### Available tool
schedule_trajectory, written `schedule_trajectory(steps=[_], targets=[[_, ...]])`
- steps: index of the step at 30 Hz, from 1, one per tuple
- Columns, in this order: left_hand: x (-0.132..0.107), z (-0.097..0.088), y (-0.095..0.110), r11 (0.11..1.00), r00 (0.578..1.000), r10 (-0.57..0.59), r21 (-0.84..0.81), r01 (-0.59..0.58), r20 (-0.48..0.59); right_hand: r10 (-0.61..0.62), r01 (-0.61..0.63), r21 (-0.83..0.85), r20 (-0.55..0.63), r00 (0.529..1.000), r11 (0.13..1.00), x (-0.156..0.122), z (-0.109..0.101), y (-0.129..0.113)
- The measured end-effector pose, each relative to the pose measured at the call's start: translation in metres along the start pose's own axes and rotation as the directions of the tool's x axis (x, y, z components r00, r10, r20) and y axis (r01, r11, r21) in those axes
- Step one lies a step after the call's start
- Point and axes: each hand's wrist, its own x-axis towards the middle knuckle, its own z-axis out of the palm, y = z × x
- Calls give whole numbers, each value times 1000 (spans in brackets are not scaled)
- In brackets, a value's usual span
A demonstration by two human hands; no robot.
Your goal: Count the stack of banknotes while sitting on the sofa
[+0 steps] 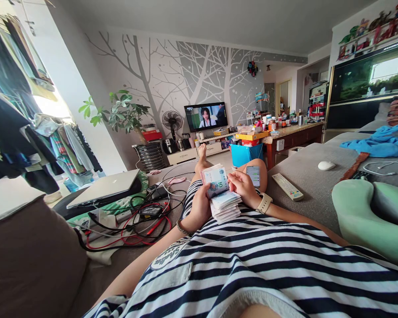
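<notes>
1. So we've got a wad of banknotes (218, 182) right between our two hands, just over the striped cloth (262, 260) on our lap.
2. Our left hand (200, 204) is closed around the left side of the wad, thumb on the face of the top note, which shows a 10. Looks like the firmer hold to us.
3. Our right hand (246, 188) is pinched narrow at the right edge of that upper part, fingertips touching the notes. Can't tell how many it has.
4. The long axis, as we read it: far end tipped up and away from us, near end running back toward our belly. Lower layers fan out below the hands, and we can't tell if it's one bent bundle or two.
5. Neither hand is really nearer; both are touching, one per side.
6. Just beyond our right hand, a phone (253, 175) rests on the leg. Farther right there's a remote (288, 187); well off left of our left hand, tangled cables (149, 216) and a laptop (104, 189).
</notes>
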Motion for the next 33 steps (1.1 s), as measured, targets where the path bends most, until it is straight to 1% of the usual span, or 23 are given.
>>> schedule_trajectory(steps=[2,5,9,12,15,18,20,23,28,31,33], targets=[[0,-1,0,1000,1000,7,15,-7,18,-15,13,-60,-42,999,998,0,0,0],[-2,-2,1,999,999,29,39,-30,37,-3,-10,-132,-93,996,991,0,-1,0],[-4,-1,1,997,999,27,74,-29,32,-13,-6,-205,-95,995,979,2,-3,4],[-2,-2,0,997,999,26,75,-29,38,-26,5,-228,-90,996,974,2,-4,5],[1,-5,-2,998,998,37,51,-39,46,-35,13,-226,-92,995,974,1,-3,3],[3,-6,-2,1000,999,28,9,-28,25,-46,27,-204,-87,995,979,0,-2,0],[3,-3,-1,1000,1000,11,-7,-11,-7,-50,36,-174,-79,996,984,-1,-1,-3],[0,1,1,1000,998,12,13,-11,-68,-48,37,-132,-78,996,991,-2,0,-5],[-5,6,4,998,990,26,53,-18,-137,-43,34,-118,-74,996,992,-3,0,-7],[-5,5,4,997,990,42,62,-34,-136,-38,30,-118,-74,997,993,-3,-1,-5],[-4,5,3,998,994,39,51,-34,-98,-33,25,-119,-73,997,993,-2,-1,-4]])
